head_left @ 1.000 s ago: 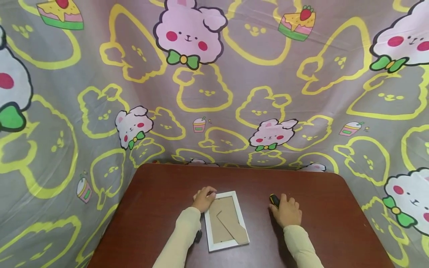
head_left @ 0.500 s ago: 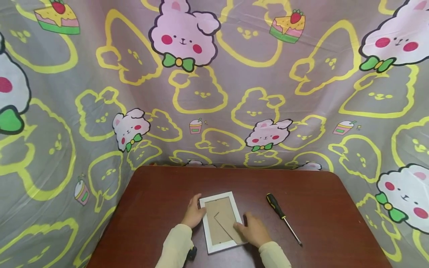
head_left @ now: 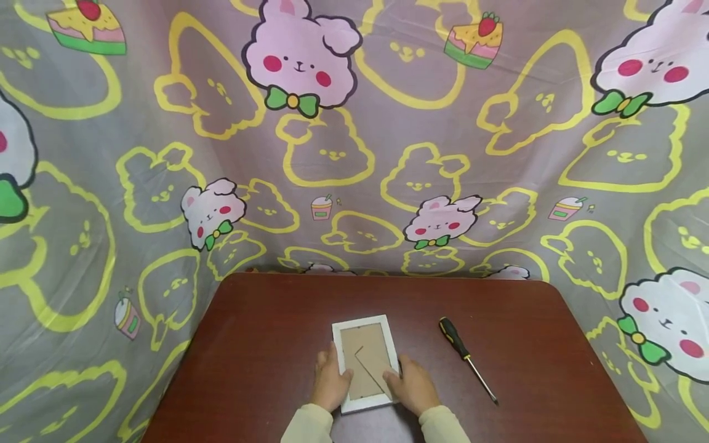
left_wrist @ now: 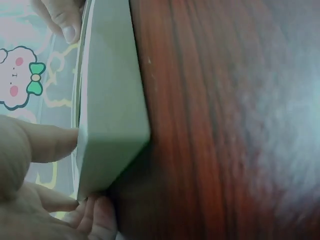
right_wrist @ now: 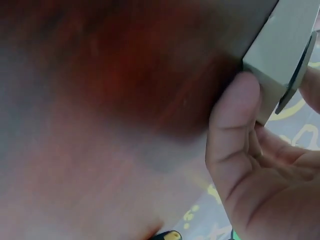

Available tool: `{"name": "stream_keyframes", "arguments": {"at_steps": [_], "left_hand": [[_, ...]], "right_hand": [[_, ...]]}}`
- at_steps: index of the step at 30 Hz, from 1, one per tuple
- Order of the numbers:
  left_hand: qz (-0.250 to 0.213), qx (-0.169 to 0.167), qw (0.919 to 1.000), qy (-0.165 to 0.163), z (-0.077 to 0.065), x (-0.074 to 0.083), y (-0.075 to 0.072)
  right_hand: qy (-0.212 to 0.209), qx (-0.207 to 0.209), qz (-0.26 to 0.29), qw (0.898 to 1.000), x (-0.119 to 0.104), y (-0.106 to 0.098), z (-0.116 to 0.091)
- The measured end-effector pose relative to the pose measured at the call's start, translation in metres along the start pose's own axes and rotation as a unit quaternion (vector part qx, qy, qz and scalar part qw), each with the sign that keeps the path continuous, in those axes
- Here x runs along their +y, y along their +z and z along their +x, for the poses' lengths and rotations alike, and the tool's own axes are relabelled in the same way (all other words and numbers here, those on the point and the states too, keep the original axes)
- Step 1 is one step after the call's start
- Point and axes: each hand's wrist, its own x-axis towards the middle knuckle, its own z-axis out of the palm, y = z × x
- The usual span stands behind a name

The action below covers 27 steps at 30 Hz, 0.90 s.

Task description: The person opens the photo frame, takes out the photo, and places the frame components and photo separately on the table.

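Observation:
A white-edged picture frame [head_left: 376, 347] lies back side up, showing its tan backing board and fold-out stand. My left hand [head_left: 330, 383] grips its left edge, thumb on the back face. From the other side, my right hand [head_left: 415, 386] holds the right edge, thumb over the stand's lower end. Close up in the left wrist view, the frame's pale side wall [left_wrist: 112, 85] stands between my thumb and fingertips. A corner of the frame [right_wrist: 280, 55] appears in the right wrist view with my curled fingers against it; the stand sticks out slightly from the back.
A screwdriver [head_left: 457, 344] with a black and yellow handle lies to the right of my right hand, its tip toward me. The reddish-brown table [head_left: 249, 344] has rounded far corners. Patterned cloth [head_left: 343, 141] hangs behind it and along both sides.
My right hand has let go of the screwdriver and moved left onto the frame's right edge. My left hand has slid down the left edge toward me.

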Motion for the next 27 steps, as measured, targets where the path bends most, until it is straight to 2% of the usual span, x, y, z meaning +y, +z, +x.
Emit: {"name": "stream_keyframes", "arguments": {"at_steps": [7,12,14,17,19,22,25,27], "left_hand": [[-0.018,-0.006,0.9989,0.042,-0.005,0.007,0.004],[-0.031,-0.030,0.9966,0.071,-0.011,0.009,0.009],[-0.037,-0.044,0.9957,0.072,-0.013,0.009,0.011],[-0.029,-0.054,0.9946,0.084,-0.017,0.010,0.014],[-0.001,-0.055,0.9929,0.106,-0.021,0.012,0.018],[0.070,-0.053,0.9833,0.159,-0.029,0.017,0.026],[0.150,-0.048,0.9636,0.217,-0.034,0.024,0.036],[0.186,-0.044,0.9520,0.240,-0.037,0.029,0.044]], "right_hand": [[0.037,0.023,0.047,0.998,0.000,0.000,-0.006],[0.070,0.039,0.085,0.993,0.007,0.002,-0.004],[0.078,0.044,0.100,0.991,0.009,0.001,-0.004],[0.091,0.043,0.121,0.988,0.010,-0.001,-0.003],[0.092,0.039,0.128,0.987,0.011,-0.003,-0.003],[0.098,0.031,0.132,0.986,0.013,-0.004,-0.002],[0.105,0.025,0.133,0.985,0.014,-0.003,-0.001],[0.106,0.022,0.134,0.985,0.014,-0.003,0.000]]}}
